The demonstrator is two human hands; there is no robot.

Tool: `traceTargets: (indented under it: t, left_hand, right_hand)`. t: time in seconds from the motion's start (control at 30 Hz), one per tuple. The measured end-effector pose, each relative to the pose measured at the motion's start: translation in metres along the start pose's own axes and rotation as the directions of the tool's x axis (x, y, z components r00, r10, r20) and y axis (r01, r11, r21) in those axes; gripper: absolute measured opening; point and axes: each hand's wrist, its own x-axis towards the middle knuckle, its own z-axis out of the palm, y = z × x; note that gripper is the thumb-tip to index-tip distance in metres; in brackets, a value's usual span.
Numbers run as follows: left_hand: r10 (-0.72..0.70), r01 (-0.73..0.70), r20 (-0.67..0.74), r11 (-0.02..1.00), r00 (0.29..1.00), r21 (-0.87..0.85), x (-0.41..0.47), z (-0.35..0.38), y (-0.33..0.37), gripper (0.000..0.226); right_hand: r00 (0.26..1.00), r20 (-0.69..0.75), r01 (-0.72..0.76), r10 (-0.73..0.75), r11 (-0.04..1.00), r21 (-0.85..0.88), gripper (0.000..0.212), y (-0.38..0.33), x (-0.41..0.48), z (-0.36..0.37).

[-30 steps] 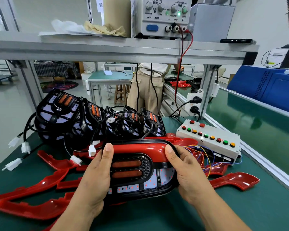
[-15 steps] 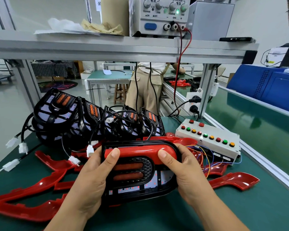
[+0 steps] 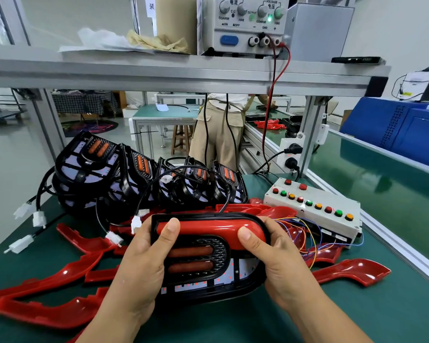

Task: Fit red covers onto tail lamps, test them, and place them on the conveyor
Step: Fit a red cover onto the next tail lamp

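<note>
Bare left hand (image 3: 144,266), bare right hand (image 3: 280,266), bare forearms (image 3: 330,323)

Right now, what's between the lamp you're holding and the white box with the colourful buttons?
In the head view, loose red covers and a tangle of thin coloured wires lie between the held tail lamp and the button box.

Both forearms reach forward. The left hand (image 3: 139,266) and right hand (image 3: 280,263) grip opposite ends of the tail lamp (image 3: 198,258), thumbs pressed on its red cover (image 3: 208,227).
</note>
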Motion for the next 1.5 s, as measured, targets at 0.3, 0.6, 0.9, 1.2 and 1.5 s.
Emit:
traceTargets:
  t: [0.3,0.6,0.9,1.2,1.5]
  left_hand:
    - [-0.014,0.014,0.006,1.000,1.000,0.022,0.002,-0.001,-0.002,0.033]
    - [-0.106,0.109,-0.027,0.989,0.994,0.101,0.003,-0.012,0.000,0.082]
    - [-0.154,0.155,-0.035,0.987,0.987,0.042,0.007,-0.008,0.004,0.054]
    - [0.037,0.014,-0.174,0.959,0.984,0.282,0.009,-0.044,0.045,0.058]
    - [-0.130,-0.080,0.132,0.347,0.983,0.934,-0.030,-0.081,0.045,0.028]
  right_hand:
    - [0.999,-0.024,0.034,-0.035,0.998,-0.043,0.047,-0.002,0.001,0.000]
    - [1.000,-0.019,-0.010,0.008,0.998,-0.070,0.057,-0.002,0.005,-0.006]
    - [1.000,0.019,-0.002,0.001,0.998,0.058,0.043,-0.002,0.004,-0.004]
    - [0.994,-0.103,-0.006,0.024,0.985,0.170,0.030,-0.001,0.014,-0.009]
    - [0.985,-0.173,0.030,-0.011,0.994,0.103,0.030,0.007,0.013,-0.005]
